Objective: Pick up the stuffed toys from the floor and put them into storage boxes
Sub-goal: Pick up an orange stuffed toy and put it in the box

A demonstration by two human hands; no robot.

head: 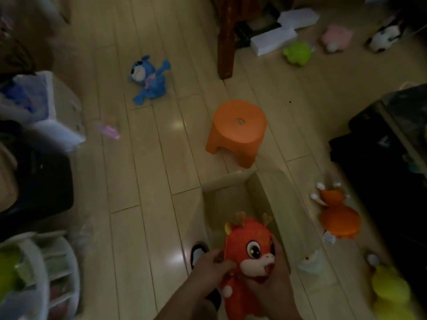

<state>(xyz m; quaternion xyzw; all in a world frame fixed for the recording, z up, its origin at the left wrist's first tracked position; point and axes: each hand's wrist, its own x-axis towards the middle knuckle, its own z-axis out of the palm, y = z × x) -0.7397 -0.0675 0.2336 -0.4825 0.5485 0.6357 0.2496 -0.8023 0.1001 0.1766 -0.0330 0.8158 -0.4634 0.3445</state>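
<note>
Pale wooden plank floor (pixel 143 181), dim room, round orange plastic stool (pixel 238 131). We are gripping a red plush dragon with antlers (pixel 249 250) in left hand (pixel 210 266) and right hand (pixel 275 280), both curled round it, over the open cardboard box (pixel 233 195).

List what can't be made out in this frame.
Head view only:
- Box contents: near part hidden behind the red dragon toy held in both hands, left and right.
- Dragon's lower body: cut off by the bottom edge.
- Pale toy beside the box: too blurred to identify.
</note>
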